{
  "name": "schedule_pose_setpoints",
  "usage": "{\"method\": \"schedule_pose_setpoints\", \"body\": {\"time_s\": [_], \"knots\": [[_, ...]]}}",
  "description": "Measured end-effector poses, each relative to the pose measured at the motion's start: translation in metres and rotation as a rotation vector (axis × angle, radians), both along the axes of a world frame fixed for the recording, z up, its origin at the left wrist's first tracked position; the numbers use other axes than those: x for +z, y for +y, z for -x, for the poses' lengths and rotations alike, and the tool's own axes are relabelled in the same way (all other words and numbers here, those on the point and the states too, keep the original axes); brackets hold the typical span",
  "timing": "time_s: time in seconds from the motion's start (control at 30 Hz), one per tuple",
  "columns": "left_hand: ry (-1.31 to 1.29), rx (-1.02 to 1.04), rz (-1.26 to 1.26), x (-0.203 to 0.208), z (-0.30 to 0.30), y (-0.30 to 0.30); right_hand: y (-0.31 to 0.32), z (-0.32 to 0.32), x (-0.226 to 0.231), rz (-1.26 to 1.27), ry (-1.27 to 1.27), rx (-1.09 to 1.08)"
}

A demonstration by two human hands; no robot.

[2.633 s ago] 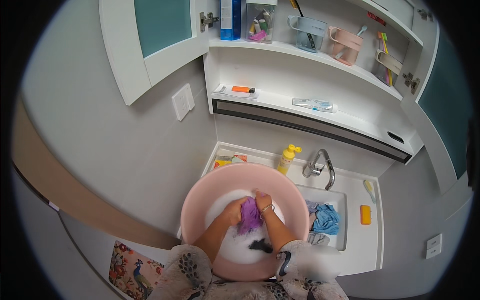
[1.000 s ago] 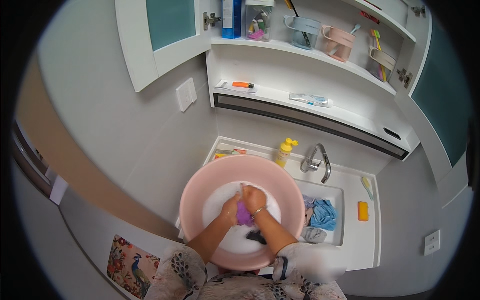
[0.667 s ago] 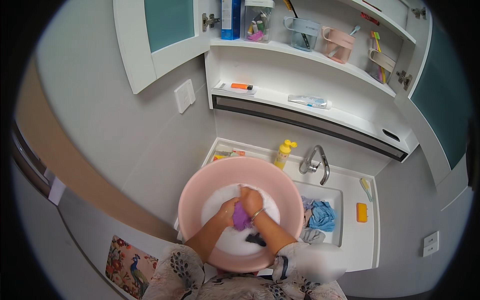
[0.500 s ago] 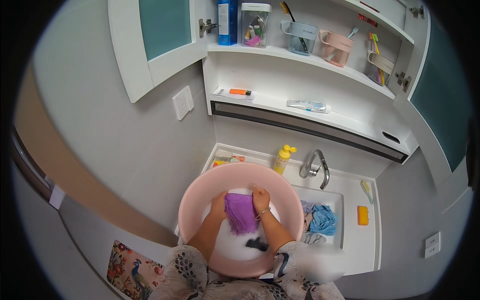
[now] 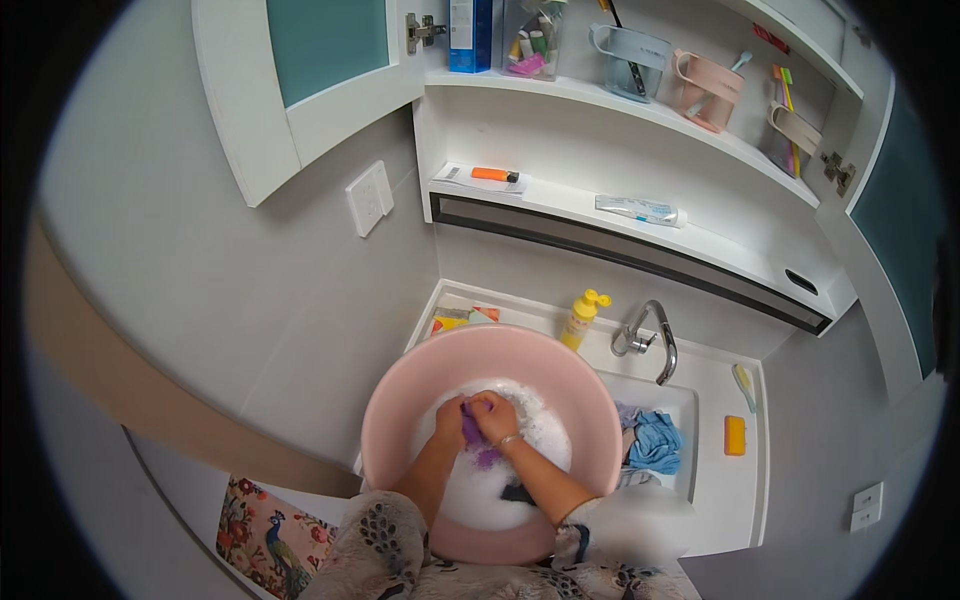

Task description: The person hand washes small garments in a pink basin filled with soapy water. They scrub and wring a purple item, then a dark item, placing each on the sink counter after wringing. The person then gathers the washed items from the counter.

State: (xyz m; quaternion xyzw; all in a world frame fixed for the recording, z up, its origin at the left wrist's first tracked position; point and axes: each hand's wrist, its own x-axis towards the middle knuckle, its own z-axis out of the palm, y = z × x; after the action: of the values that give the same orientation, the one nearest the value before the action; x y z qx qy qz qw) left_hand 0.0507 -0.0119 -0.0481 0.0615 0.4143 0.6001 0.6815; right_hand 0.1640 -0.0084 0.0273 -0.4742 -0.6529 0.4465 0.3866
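Purple cloth [image 5: 470, 432] | left fingers [image 5: 456, 408], right fingers [image 5: 492, 404]: both gripping it | blue box [image 5: 479, 45]: white label [image 5: 461, 24], print too small

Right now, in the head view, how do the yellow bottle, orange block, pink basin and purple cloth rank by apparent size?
1. Pink basin, largest
2. Yellow bottle and purple cloth: too alike to rank, since the left hand and right hand cover part of the cloth
3. Orange block, smallest
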Motion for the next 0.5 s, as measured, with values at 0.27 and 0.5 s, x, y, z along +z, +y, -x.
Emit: {"method": "schedule_pose_setpoints", "body": {"time_s": [0.27,0.5], "knots": [[0.009,-0.278,0.038,0.049,-0.045,-0.008,0.025,-0.022,0.008,-0.114,-0.521,-0.168],[-0.191,-0.256,0.069,0.047,-0.031,-0.006,-0.008,-0.008,0.024,-0.277,-0.737,-0.008]]}}
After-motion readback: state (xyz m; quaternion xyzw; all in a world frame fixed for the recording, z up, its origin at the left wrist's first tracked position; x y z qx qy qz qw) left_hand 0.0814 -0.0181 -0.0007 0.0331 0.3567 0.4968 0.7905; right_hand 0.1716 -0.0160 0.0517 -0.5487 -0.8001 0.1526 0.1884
